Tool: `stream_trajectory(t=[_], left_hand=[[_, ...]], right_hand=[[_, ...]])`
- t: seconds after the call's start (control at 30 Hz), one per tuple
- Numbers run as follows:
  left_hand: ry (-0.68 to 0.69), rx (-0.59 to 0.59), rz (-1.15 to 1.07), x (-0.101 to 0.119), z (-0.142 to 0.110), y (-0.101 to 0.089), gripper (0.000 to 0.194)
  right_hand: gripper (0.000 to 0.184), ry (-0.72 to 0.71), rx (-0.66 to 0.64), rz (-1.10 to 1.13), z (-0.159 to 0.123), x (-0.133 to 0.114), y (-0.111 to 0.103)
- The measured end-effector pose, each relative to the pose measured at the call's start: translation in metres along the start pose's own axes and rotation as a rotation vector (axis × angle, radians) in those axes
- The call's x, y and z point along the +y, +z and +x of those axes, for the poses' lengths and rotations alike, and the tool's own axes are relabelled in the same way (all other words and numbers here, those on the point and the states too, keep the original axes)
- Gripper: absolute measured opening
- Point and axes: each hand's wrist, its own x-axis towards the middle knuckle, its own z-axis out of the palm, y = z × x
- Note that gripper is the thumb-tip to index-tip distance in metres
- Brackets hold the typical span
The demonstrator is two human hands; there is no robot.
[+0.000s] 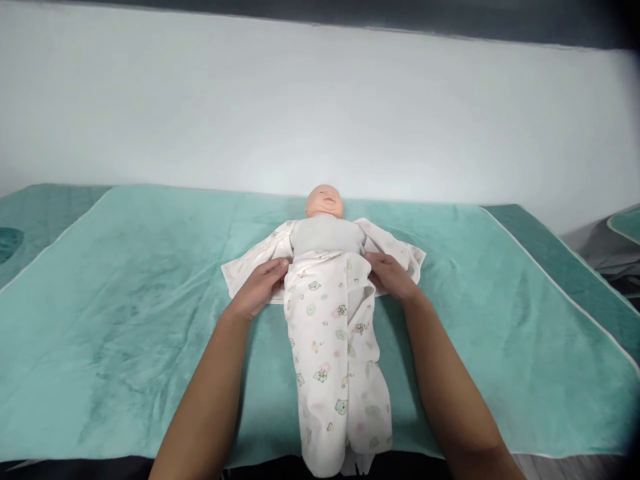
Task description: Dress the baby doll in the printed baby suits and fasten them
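A baby doll [325,202] lies on its back, its head toward the wall and its grey torso bare at the chest. White baby pants [323,340] with a small animal print cover it from the waist down, and their lower ends hang past the near edge. At the left side of the waist, my left hand [261,285] is closed on the cloth, thumb on top. My right hand [393,273] grips the waist on the other side, its fingertips partly hidden by the fabric. A matching baby shirt [400,247] lies spread open beneath the doll, sleeves out.
A teal plush cover [135,300] with pale edging lies under everything, slightly wrinkled on the left. A white wall [310,100] rises behind the far edge. More teal cloth [627,223] shows at the far right.
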Motion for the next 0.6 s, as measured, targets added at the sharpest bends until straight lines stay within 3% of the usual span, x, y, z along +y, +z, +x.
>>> stream_trajectory(t=[0.1, 0.17, 0.27, 0.4, 0.6], left_hand=[[0.037, -0.014, 0.117, 0.003, 0.0, 0.004, 0.032], [0.07, -0.046, 0.131, 0.005, -0.002, 0.004, 0.028], [0.084, -0.089, 0.117, 0.007, -0.003, 0.002, 0.027], [0.073, -0.112, 0.107, 0.004, -0.001, 0.001, 0.027], [0.111, 0.065, 0.144, -0.006, 0.003, 0.003, 0.026]], right_hand=[[0.033, -0.056, -0.039, -0.139, 0.0, -0.001, 0.004], [0.029, -0.094, -0.076, -0.101, -0.002, -0.003, 0.005], [0.033, -0.065, -0.149, -0.04, -0.005, -0.006, 0.004], [0.033, -0.066, -0.232, -0.139, -0.006, -0.005, 0.0], [0.031, -0.211, -0.081, -0.26, 0.0, 0.004, 0.006]])
